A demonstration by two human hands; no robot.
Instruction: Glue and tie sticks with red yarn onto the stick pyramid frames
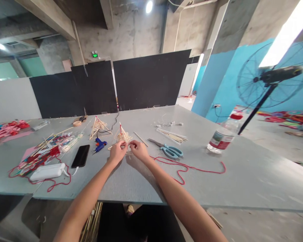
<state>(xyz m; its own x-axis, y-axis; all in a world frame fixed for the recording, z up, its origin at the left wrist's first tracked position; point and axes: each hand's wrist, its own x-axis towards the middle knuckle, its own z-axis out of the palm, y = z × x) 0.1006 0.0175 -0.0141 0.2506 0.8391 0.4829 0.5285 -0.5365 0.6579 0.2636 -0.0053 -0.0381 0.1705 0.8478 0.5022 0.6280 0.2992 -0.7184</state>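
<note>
A small pyramid of thin wooden sticks [123,135] with a red tip stands on the grey table [146,181]. My left hand [117,152] pinches its lower left side, fingers closed. My right hand [139,150] pinches its lower right side, where a red cord [192,167] starts and snakes off to the right across the table. A second, finished stick pyramid [98,127] stands behind and to the left.
A blue glue gun [100,144] lies left of my hands, blue-handled scissors [169,150] to the right, loose sticks [173,135] beyond. A black phone [80,155], white power bank [47,171], water bottle [223,136] and a standing fan [270,77] are around.
</note>
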